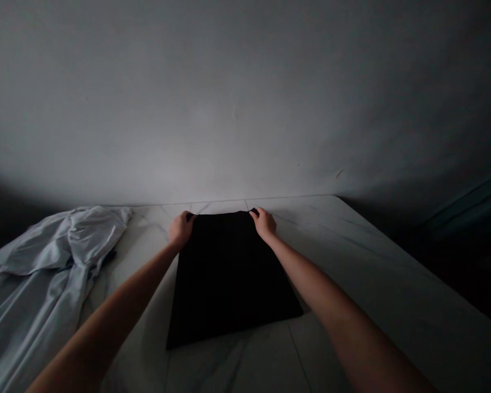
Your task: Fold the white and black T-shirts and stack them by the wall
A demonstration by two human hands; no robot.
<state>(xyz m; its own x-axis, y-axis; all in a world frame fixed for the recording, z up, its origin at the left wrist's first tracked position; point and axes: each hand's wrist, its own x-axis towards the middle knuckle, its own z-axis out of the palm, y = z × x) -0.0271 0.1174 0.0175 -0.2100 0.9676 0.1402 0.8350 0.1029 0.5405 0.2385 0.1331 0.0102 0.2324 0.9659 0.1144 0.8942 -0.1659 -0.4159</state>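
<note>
A black folded cloth lies flat on a white marble-patterned surface, its shape a neat rectangle. My left hand pinches the far left corner of the cloth between its fingers. My right hand holds the far right corner the same way. Both forearms reach forward from the bottom of the view, on either side of the cloth.
A crumpled pale blue cloth lies in a heap on the left side of the surface. A grey wall rises behind the far edge. Darkness falls off past the right edge.
</note>
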